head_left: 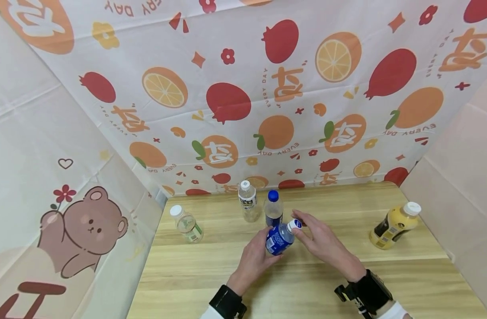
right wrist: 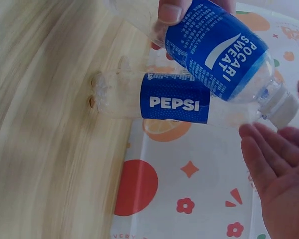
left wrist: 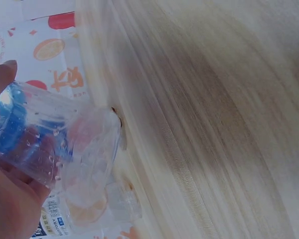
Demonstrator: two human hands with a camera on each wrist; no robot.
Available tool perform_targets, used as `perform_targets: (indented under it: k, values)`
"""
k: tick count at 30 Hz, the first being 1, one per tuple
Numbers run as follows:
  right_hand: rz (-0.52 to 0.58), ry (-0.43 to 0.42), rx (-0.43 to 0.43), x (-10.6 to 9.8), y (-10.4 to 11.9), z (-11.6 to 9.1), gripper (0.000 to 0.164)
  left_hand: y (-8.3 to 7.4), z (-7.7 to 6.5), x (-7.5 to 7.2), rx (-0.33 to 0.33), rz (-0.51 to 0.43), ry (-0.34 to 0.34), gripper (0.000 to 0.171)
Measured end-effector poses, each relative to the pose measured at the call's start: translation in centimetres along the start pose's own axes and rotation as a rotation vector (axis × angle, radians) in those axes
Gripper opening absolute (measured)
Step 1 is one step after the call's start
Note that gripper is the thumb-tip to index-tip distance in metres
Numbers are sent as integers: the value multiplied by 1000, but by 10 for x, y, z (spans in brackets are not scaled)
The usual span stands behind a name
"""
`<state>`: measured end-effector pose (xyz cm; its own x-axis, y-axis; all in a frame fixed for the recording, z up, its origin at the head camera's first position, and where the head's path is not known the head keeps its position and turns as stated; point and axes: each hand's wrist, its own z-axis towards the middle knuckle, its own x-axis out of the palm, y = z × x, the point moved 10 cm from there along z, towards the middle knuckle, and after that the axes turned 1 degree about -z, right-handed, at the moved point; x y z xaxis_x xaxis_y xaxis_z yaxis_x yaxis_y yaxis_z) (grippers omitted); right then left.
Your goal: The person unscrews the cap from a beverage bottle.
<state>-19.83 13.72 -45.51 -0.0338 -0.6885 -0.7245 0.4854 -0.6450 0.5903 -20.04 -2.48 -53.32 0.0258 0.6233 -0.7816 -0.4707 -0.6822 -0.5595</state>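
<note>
My left hand (head_left: 252, 253) grips a clear Pocari Sweat bottle (head_left: 278, 240) round its blue label, thumb on the near side. The bottle is tilted, its white cap (right wrist: 280, 105) pointing right and up in the head view. Around that cap my right hand (head_left: 327, 243) spreads its fingers and thumb, with the fingertips (right wrist: 249, 133) right beside the cap. Behind the held bottle stands a Pepsi bottle (head_left: 273, 207) with a blue cap, its label (right wrist: 174, 98) readable in the right wrist view. Water drops show inside the held bottle's lower part (left wrist: 55, 132).
A clear white-capped bottle (head_left: 248, 204) stands left of the Pepsi bottle. Farther left is another clear bottle (head_left: 189, 227) with a green-and-white label. A yellow bottle (head_left: 392, 226) stands at the right of the wooden table (head_left: 195, 283). Fruit-printed cloth (head_left: 259, 173) hangs behind.
</note>
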Motion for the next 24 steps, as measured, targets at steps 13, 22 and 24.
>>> perform_targets:
  k: [13,22,24]
  values:
    - [-8,-104,208,-5,-15,-3,37,-6,-4,-6,63,65,-83,89]
    - [0,-140,182,-9,-13,-2,29,-6,-3,-7,81,66,-94,89]
    - [9,-135,182,-8,-12,-2,29,-6,-4,-6,80,58,-92,89]
